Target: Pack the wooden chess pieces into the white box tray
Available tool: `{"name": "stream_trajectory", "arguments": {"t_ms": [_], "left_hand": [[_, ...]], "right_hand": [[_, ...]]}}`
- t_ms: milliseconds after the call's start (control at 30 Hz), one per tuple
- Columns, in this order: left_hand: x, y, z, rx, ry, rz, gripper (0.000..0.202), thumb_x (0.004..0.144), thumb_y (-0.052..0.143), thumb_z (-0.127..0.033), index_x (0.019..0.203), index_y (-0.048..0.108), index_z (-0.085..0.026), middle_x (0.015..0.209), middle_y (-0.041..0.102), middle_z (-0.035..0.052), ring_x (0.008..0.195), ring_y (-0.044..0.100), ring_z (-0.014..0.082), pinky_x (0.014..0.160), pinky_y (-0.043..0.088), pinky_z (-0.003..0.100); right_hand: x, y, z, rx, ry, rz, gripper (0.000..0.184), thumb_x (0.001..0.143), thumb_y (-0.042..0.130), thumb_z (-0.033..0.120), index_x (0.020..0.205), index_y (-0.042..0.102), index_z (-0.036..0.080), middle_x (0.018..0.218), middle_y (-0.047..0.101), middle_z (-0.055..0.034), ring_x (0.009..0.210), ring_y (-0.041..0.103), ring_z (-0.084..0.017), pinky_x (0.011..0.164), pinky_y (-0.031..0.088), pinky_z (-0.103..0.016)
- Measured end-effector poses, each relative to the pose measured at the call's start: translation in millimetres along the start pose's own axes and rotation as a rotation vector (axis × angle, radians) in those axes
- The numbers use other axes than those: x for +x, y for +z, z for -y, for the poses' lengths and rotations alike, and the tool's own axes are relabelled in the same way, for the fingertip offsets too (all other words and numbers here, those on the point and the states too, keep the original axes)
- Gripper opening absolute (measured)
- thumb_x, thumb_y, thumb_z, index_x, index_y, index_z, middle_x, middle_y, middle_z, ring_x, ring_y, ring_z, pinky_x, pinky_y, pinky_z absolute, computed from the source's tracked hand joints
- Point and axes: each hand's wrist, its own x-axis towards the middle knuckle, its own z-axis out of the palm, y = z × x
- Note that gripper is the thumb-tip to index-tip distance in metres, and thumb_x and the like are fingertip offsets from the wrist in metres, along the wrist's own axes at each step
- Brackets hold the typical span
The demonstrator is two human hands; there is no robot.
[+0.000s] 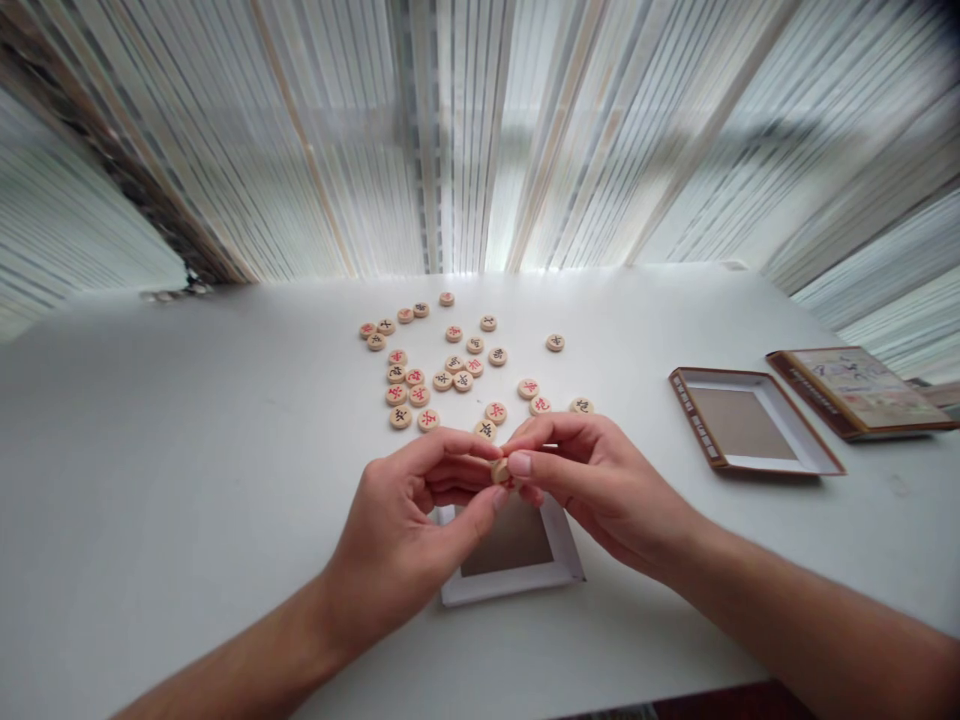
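Note:
A round wooden Chinese chess piece (pixel 501 470) is pinched between my two hands, its printed face not readable. My left hand (pixel 420 505) closes on it from the left with thumb and fingers. From the right, the thumb and index finger of my right hand (pixel 592 480) press on the same piece. Just below the hands lies an open box tray (pixel 566 570) with white edges and a brown-grey bottom, partly covered by the fingers. Right beyond the fingertips is a piece with a black character (pixel 486 429), beside a red-marked piece (pixel 495 411).
Several more chess pieces with red or black characters (pixel 418 395) are scattered across the white table (pixel 225 480). At the right lie a brown-edged box lid (pixel 697 425) and a box with a picture (pixel 862 390). Striped curtains (pixel 480 150) hang along the table's far edge.

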Motion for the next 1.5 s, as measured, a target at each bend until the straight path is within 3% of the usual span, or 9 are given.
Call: {"name": "stream_trajectory", "arguments": {"t_ms": [233,467,700,933,1133,1300,1433,1500], "left_hand": [[4,-3.0,-5,-0.055,-0.061,-0.055,0.018,0.092,0.083,-0.013,0.108,0.078,-0.018,0.099,0.088,0.0039,0.092,0.086,0.0202,0.085,0.071,0.024],[7,-2.4,-8,-0.172,-0.122,-0.097,0.024,0.085,0.09,-0.015,0.107,0.087,-0.02,0.089,0.088,0.0028,0.073,0.084,0.0166,0.074,0.072,0.023],[5,-4.4,-2,-0.126,-0.139,-0.083,0.025,0.087,0.088,-0.014,0.111,0.086,-0.021,0.091,0.089,0.0026,0.083,0.086,0.0189,0.081,0.072,0.023],[1,-4.9,2,0.068,-0.034,-0.034,0.028,0.088,0.086,-0.012,0.115,0.084,-0.018,0.108,0.088,0.006,0.093,0.086,0.0215,0.09,0.071,0.027],[-2,-7.3,0,0.358,0.207,0.004,0.026,0.091,0.081,-0.009,0.115,0.083,-0.02,0.106,0.088,0.0046,0.089,0.084,0.0174,0.086,0.069,0.023],[-2,-7.7,3,0.313,0.19,-0.016,0.026,0.089,0.085,-0.01,0.112,0.083,-0.022,0.105,0.087,0.0052,0.089,0.084,0.0198,0.085,0.069,0.027],[-1,-7.4,1,0.239,0.17,-0.079,0.034,0.083,0.09,-0.007,0.11,0.085,-0.026,0.1,0.088,0.0,0.084,0.083,0.0158,0.083,0.068,0.021],[-1,-7.1,-1,0.213,0.138,-0.104,0.035,0.082,0.091,-0.007,0.109,0.086,-0.028,0.097,0.088,-0.0019,0.082,0.084,0.0146,0.082,0.068,0.019]], "right_hand": [[1,0,2,-0.009,-0.013,-0.001,0.02,0.078,0.097,0.029,0.095,0.089,0.022,0.077,0.079,-0.0027,0.069,0.067,-0.012,0.067,0.056,-0.023],[2,-1,0,0.015,-0.014,0.004,0.032,0.071,0.102,0.024,0.098,0.087,0.021,0.094,0.084,-0.0061,0.087,0.078,-0.019,0.081,0.066,-0.031],[4,-2,-2,-0.031,-0.008,-0.044,0.044,0.057,0.107,0.021,0.094,0.083,0.019,0.087,0.079,-0.0024,0.075,0.073,-0.014,0.073,0.063,-0.025],[1,-1,0,-0.093,0.104,-0.085,0.045,0.053,0.108,0.021,0.087,0.08,0.017,0.077,0.076,-0.0007,0.074,0.071,-0.015,0.069,0.058,-0.025],[-1,5,2,-0.011,0.102,-0.03,0.038,0.056,0.107,0.026,0.074,0.075,0.017,0.066,0.073,0.0009,0.06,0.066,-0.012,0.058,0.052,-0.023],[0,2,2,-0.073,0.015,0.019,0.028,0.07,0.102,0.035,0.081,0.082,0.018,0.067,0.072,0.0001,0.061,0.061,-0.012,0.062,0.051,-0.026],[1,0,0,-0.051,0.006,0.079,0.023,0.084,0.092,0.041,0.086,0.086,0.018,0.069,0.073,-0.0009,0.061,0.058,-0.009,0.063,0.049,-0.024],[0,0,0,-0.031,0.012,0.081,0.022,0.085,0.092,0.04,0.09,0.087,0.018,0.071,0.074,-0.0013,0.061,0.058,-0.009,0.063,0.05,-0.023]]}}
